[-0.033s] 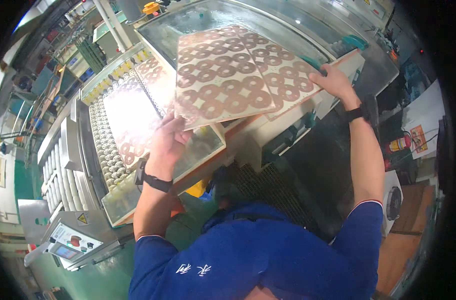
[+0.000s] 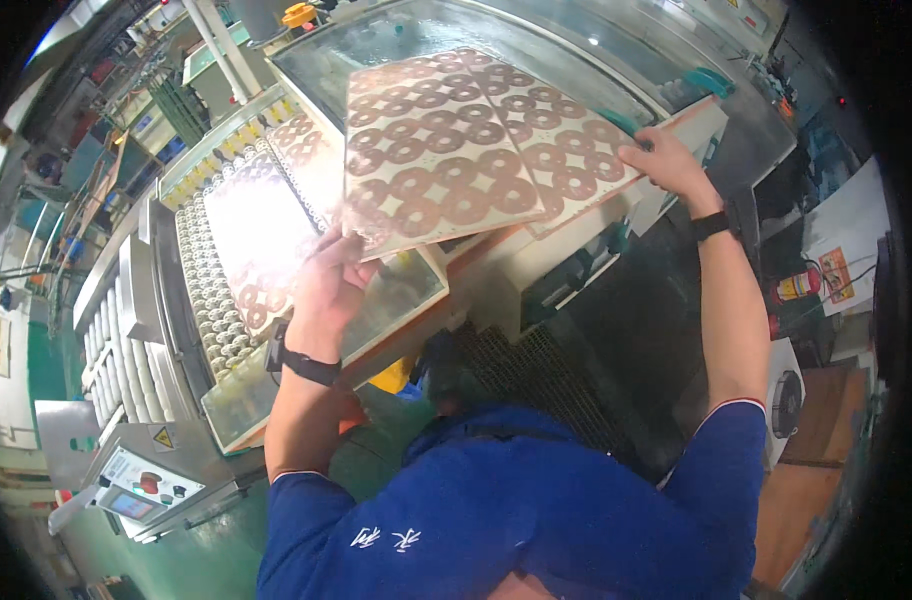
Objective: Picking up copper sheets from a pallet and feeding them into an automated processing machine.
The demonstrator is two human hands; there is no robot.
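Two pale flat panels printed with rows of brown, coppery rings overlap in front of me. My left hand [image 2: 328,278] is closed on the near left corner of the upper panel [image 2: 441,150]. The other panel [image 2: 573,150] lies partly beneath it on the right, and my right hand [image 2: 668,165] pinches its right edge, thumb on top. Left of my left hand, a similar panel [image 2: 259,215], washed out by glare, rests on a bed of small rollers [image 2: 201,290]. One more ringed panel [image 2: 301,150] lies just behind it.
A glass-topped machine housing [image 2: 416,35] stretches behind the panels. At lower left are white rollers [image 2: 126,350] and a control box [image 2: 148,490] with buttons and a screen. A floor grating [image 2: 546,375] lies below, and a fan unit [image 2: 786,400] stands at right.
The upper panel has shifted slightly left with my left hand, baring a little more of the panel beneath. My right hand has hardly moved.
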